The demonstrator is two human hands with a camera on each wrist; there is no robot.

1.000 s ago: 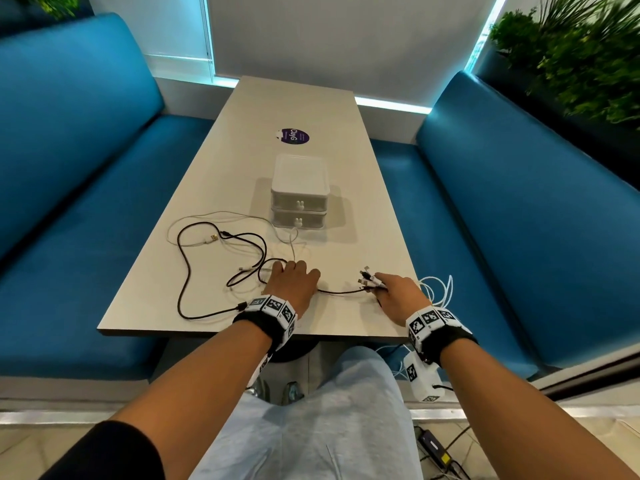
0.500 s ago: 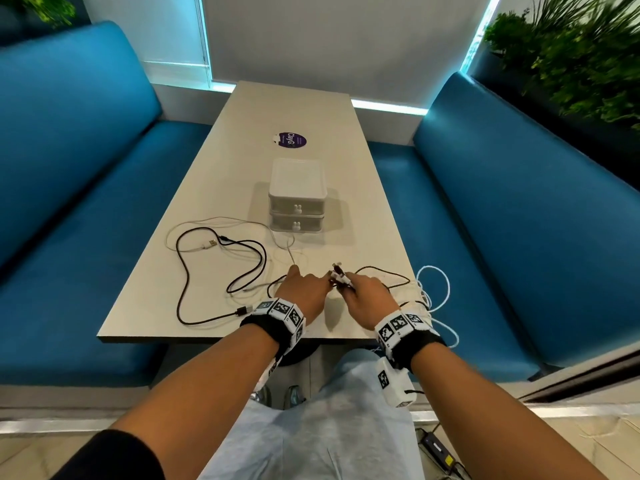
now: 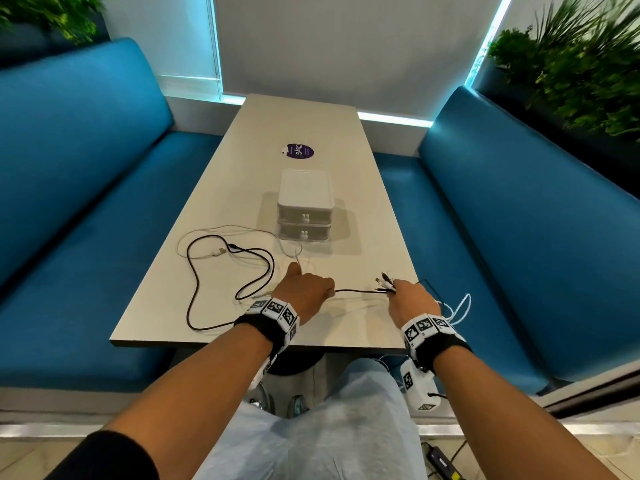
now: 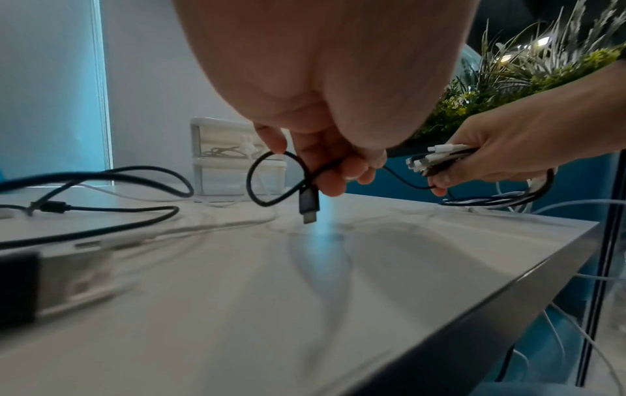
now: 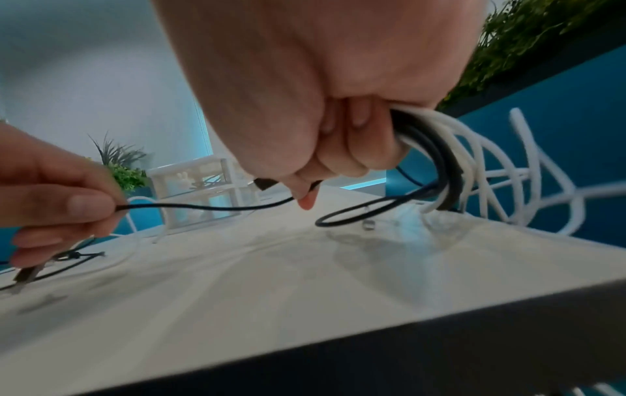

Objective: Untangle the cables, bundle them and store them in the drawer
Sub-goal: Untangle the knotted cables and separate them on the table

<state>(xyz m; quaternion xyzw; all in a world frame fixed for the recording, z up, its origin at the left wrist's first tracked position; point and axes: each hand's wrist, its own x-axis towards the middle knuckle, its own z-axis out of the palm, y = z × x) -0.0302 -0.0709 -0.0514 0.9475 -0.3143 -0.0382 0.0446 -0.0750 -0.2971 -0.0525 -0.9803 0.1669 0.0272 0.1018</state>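
head view has my left hand [image 3: 304,292] pinching the thin black cable [image 3: 356,291] on the table [image 3: 346,327] short of the drawer unit [image 3: 305,209], left wrist view shows its plug [image 4: 308,205] dangling, right wrist view shows my right hand [image 5: 325,107] clutching gathered loops [image 5: 440,150], so i'd feed slack evenly.

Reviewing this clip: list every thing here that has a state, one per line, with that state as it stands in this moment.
Left hand: pinching the thin black cable near its plug.
Right hand: gripping the bundle of cable ends.
Thin black cable: stretched between both hands.
Thick black cable: loose on the table.
White cables: hanging over the table edge.
Drawer unit: both drawers closed.
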